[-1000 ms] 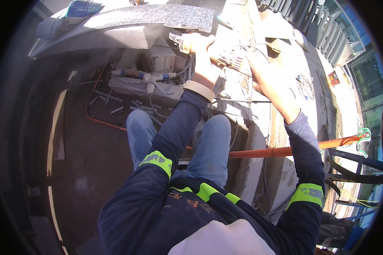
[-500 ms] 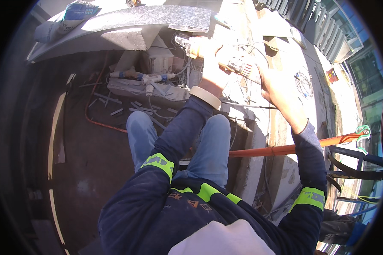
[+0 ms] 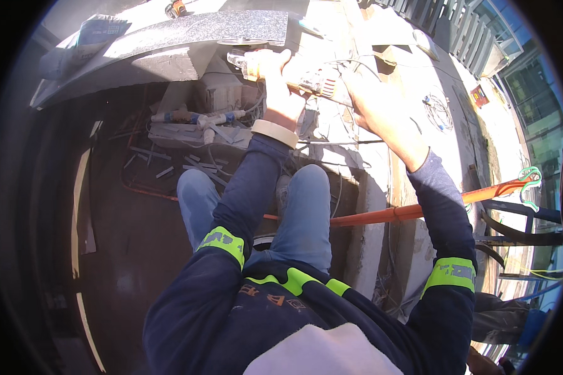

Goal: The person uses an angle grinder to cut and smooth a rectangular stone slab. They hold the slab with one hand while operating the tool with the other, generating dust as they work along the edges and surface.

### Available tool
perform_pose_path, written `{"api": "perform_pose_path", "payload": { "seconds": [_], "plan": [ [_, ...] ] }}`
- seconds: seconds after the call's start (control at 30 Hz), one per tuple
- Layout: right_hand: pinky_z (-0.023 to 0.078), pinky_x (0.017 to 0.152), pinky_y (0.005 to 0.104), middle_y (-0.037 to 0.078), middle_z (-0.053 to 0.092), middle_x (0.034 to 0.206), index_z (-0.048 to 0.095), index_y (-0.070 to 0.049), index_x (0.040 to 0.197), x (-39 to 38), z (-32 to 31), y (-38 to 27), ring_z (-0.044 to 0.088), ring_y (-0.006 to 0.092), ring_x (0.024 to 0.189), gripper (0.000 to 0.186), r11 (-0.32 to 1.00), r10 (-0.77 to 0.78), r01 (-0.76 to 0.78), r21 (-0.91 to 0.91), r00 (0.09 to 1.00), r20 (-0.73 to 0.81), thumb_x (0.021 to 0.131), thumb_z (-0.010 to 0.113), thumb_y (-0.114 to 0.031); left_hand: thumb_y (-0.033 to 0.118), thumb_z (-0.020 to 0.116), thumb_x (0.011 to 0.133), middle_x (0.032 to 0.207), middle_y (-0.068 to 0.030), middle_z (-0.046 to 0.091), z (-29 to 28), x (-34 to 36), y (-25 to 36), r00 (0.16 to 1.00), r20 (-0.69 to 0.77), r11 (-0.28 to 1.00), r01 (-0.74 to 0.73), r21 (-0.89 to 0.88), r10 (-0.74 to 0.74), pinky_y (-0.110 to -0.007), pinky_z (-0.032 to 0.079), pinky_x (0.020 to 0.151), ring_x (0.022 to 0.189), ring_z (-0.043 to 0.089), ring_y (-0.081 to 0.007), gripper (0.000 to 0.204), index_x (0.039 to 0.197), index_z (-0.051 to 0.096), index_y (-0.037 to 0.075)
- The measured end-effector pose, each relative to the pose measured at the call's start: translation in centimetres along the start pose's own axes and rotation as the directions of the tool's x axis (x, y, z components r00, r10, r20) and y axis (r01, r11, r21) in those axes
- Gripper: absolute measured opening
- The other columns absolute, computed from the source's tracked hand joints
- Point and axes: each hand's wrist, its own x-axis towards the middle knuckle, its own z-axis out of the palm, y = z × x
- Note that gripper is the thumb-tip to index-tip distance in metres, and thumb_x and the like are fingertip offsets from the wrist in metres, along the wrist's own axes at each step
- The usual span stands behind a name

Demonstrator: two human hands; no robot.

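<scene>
An angle grinder [image 3: 316, 82], orange-yellow with a vented rear end, is held in both hands at the top centre. My left hand [image 3: 281, 87] wraps round its front part, behind the metal head. Its rear end is in the grip of my right hand [image 3: 378, 109]; strong sunlight washes out those fingers. The thin cutting disc [image 3: 250, 42] lies at the near edge of a curved speckled grey slab [image 3: 213, 26], by its right end. Whether the disc touches the slab I cannot tell. A beige ring like a tape roll [image 3: 275, 132] circles my left wrist.
Under the slab lie white-and-blue cable connectors [image 3: 209, 119] and several cut strips [image 3: 150, 153]. A bag [image 3: 100, 31] rests on the slab's left end. An orange bar [image 3: 388, 214] crosses right of my knees. Coiled cable [image 3: 439, 112] lies farther right. Haze hangs at the left.
The view has shifted slightly. Both hands and the grinder have moved a little left along the slab's edge, with the grip kept. Haze at the left looks thicker.
</scene>
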Motion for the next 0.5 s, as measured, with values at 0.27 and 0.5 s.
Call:
{"api": "perform_pose_path", "payload": {
  "seconds": [0.27,0.5],
  "plan": [
    [0.054,0.081,0.0458,0.014,0.067,0.095,0.062,-0.006,0.133,-2.4,-3.6,-0.9,0.069,0.0333,0.091,0.052,0.993,0.091,-0.076,-0.094,0.983,0.160,0.084,0.080,-0.006,0.030,0.072,0.101,0.114,-0.0075,0.069,2.3,-3.2,-1.8,0.996,0.084,1.000,-0.026,-0.002,0.027,-0.052,0.061,0.097,0.109,0.070,-0.0261,0.025,0.116,0.062,0.013],
    [0.054,0.084,0.0474,0.013,0.069,0.101,0.066,-0.007,0.123,-2.8,-3.1,-0.7,0.069,0.0320,0.094,0.043,0.994,0.108,-0.107,-0.015,0.982,0.154,0.082,0.079,-0.006,0.036,0.068,0.105,0.117,-0.0096,0.073,2.3,-3.2,-1.9,0.992,0.094,0.996,0.091,-0.012,-0.090,-0.050,0.063,0.096,0.110,0.074,-0.0279,0.030,0.118,0.065,0.009]
  ]
}}
